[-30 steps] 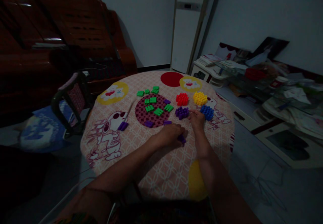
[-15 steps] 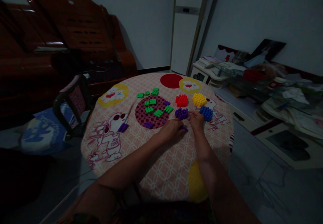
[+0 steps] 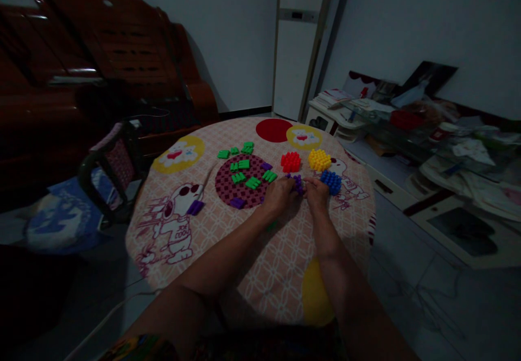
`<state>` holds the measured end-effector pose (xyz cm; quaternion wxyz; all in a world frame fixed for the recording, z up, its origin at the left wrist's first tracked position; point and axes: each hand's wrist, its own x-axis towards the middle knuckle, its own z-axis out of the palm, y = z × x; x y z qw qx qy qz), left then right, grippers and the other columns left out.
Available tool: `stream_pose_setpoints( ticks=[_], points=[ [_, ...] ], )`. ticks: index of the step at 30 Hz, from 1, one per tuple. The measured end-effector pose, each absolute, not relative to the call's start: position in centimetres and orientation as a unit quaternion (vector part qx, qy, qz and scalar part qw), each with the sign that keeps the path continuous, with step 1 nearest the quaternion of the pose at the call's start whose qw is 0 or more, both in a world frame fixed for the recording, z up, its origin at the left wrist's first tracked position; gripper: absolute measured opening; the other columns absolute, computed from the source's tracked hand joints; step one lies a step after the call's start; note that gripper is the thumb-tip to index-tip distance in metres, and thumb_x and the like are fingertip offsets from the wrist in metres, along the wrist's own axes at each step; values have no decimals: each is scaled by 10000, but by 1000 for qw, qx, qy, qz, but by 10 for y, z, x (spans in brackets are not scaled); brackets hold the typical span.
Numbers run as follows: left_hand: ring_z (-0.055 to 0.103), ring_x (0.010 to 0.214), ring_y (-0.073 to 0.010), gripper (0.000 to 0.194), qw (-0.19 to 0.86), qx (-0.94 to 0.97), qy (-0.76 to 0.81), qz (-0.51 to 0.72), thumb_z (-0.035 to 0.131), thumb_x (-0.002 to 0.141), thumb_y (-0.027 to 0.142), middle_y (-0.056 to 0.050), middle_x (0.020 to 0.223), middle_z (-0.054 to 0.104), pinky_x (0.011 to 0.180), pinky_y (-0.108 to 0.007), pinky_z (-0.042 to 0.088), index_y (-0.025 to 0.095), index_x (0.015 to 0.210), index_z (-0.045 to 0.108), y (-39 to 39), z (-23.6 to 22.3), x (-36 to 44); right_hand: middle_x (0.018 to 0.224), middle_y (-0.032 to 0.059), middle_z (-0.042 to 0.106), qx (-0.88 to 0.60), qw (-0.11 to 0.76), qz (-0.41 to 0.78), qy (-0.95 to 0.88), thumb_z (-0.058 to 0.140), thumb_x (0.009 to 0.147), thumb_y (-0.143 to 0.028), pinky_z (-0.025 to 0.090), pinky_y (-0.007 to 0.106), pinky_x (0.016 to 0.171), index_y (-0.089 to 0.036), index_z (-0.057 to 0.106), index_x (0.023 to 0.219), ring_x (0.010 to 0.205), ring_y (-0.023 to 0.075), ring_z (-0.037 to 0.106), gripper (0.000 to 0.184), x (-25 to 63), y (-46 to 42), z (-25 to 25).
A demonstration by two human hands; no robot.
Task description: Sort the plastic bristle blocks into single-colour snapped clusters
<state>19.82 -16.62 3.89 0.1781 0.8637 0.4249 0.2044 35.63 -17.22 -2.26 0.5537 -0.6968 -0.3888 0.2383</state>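
A cluster of purple building blocks with knobbly tops sits on the round table between my hands. My left hand is closed at its left side, the fingers bent around a purple block that is mostly hidden. On the other side my right hand pinches the edge of the same cluster. Close beyond the right hand is a blue block cluster. A red cluster and a yellow cluster stand farther back. Loose green blocks and purple blocks lie to the left.
A patterned cloth covers the table. To the left stands a folding chair, with a wooden bench behind it. A low cabinet loaded with papers and bags runs along the right wall.
My left hand has moved forward to the purple cluster, bringing the purple block against or beside it. A green piece below the left wrist now shows. My right hand stays at the cluster.
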Motion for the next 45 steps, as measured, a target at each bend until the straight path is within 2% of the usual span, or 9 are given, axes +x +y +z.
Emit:
stream_pose_setpoints(
  ticks=[7, 15, 19, 24, 28, 32, 37, 42, 45],
  points=[
    [647, 970, -267, 157, 167, 860, 441, 195, 602, 915, 254, -140, 1068, 690, 823, -344, 488, 161, 1019, 673, -163, 33, 205, 667, 29, 698, -692, 563, 242, -381, 506, 718, -332, 470, 271, 505, -135, 761, 971, 517, 173, 579, 410, 355, -172, -21],
    [630, 995, -227, 195, 145, 859, 452, 192, 605, 907, 254, -90, 1117, 679, 812, -306, 465, 191, 1091, 615, -167, 28, 205, 601, 6, 656, -688, 563, 237, -392, 509, 753, -350, 475, 279, 520, -154, 759, 964, 507, 178, 575, 382, 357, -170, -28],
    [640, 969, -226, 197, 148, 850, 450, 231, 627, 908, 278, -92, 1052, 690, 800, -304, 465, 184, 1080, 608, -170, 34, 195, 613, 3, 659, -694, 558, 228, -394, 499, 732, -339, 483, 268, 528, -148, 763, 968, 524, 172, 586, 402, 358, -170, -29],
    [659, 892, -210, 121, 139, 828, 500, 213, 630, 899, 287, -69, 947, 725, 760, -284, 454, 188, 962, 661, -160, 53, 150, 575, -12, 634, -689, 572, 233, -379, 500, 715, -338, 469, 254, 482, -146, 759, 971, 495, 165, 577, 411, 358, -171, -29],
    [673, 870, -225, 144, 102, 808, 562, 145, 605, 891, 306, -66, 887, 743, 722, -277, 441, 199, 901, 700, -147, 63, 93, 573, -7, 623, -688, 570, 237, -381, 489, 719, -352, 471, 258, 478, -143, 759, 971, 499, 165, 578, 424, 356, -170, -28],
    [688, 872, -244, 219, 73, 774, 618, 114, 590, 900, 375, -81, 895, 752, 701, -280, 440, 202, 921, 724, -143, 61, 53, 568, -5, 619, -694, 572, 239, -366, 496, 707, -344, 465, 260, 466, -134, 762, 976, 487, 165, 571, 433, 355, -169, -26],
    [691, 832, -235, 249, 120, 790, 598, 56, 660, 845, 450, -75, 846, 750, 665, -268, 432, 207, 829, 714, -144, 42, 55, 574, -2, 633, -689, 573, 231, -380, 507, 727, -360, 448, 253, 455, -136, 764, 971, 478, 162, 570, 420, 357, -170, -29],
    [689, 856, -229, 128, 157, 814, 554, 78, 713, 772, 315, -62, 860, 753, 711, -268, 456, 195, 816, 723, -146, 32, 70, 579, -1, 641, -678, 580, 244, -380, 515, 733, -356, 465, 260, 464, -138, 764, 972, 498, 176, 592, 407, 359, -169, -33],
    [690, 871, -216, 123, 203, 826, 512, 121, 705, 745, 273, -30, 871, 755, 764, -275, 471, 209, 842, 745, -145, 37, 73, 582, 1, 645, -679, 579, 250, -377, 514, 724, -349, 463, 262, 465, -132, 765, 974, 501, 177, 593, 416, 359, -169, -33]
  ],
)
